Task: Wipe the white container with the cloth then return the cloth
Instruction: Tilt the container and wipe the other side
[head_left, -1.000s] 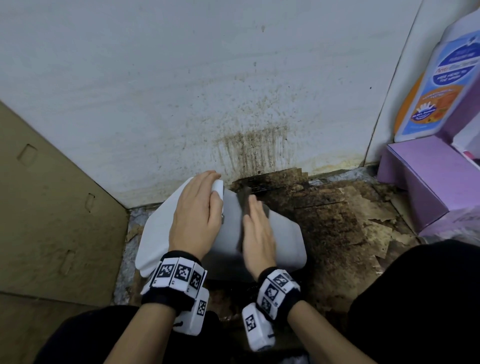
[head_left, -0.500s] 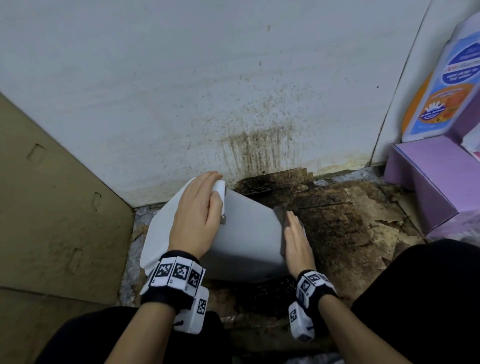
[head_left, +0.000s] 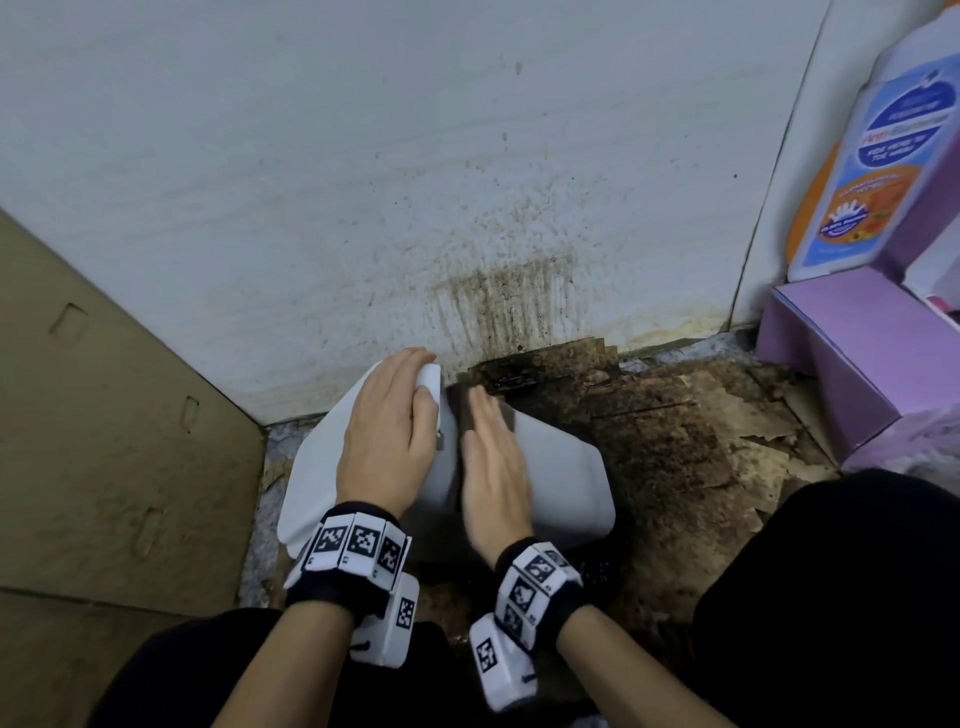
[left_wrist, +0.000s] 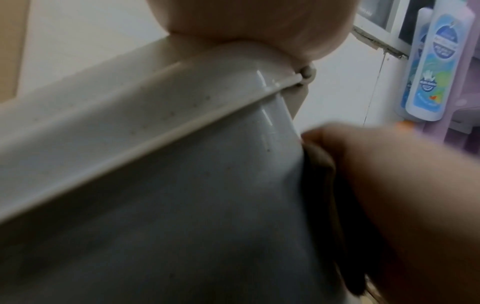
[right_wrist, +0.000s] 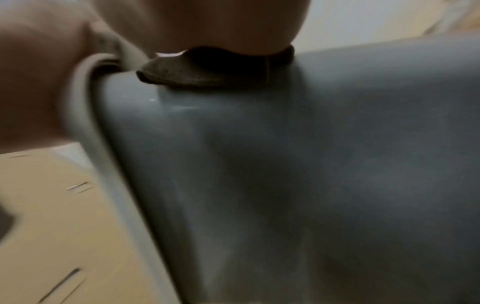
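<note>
**Wiping in progress: container tipped on its side, cloth under a flat palm**

Wall (head_left: 311, 182): pale, streaked brown low down, right behind the work. Floor (head_left: 675, 467) below it dirty, flaking, with cardboard (head_left: 104, 415) standing to the left. Purple box (head_left: 852, 353) and a labelled bottle (head_left: 872, 156) well off to the right, not involved.

White container (head_left: 561, 483): lying tilted on the floor just in front of the wall, one broad side turned up. Probably laid over so that face can be reached.

Left hand (head_left: 387, 441): draped over the container's rim end, fingers curled round the edge near the wall. Reads as a bracing hold, keeping the container from sliding under the rubbing.

Right hand (head_left: 493, 467): just beside the left, flat on the upturned side, fingers straight and together, not gripping. Pressing down, not pinching.

Cloth (right_wrist: 215, 70): dark, folded, trapped between the right palm and the container's side near the rim; its front edge pokes out past the fingertips. Flat pressure spreads it over more surface.

Judgement: the wiping step is in hand; returning the cloth is not yet done.
</note>
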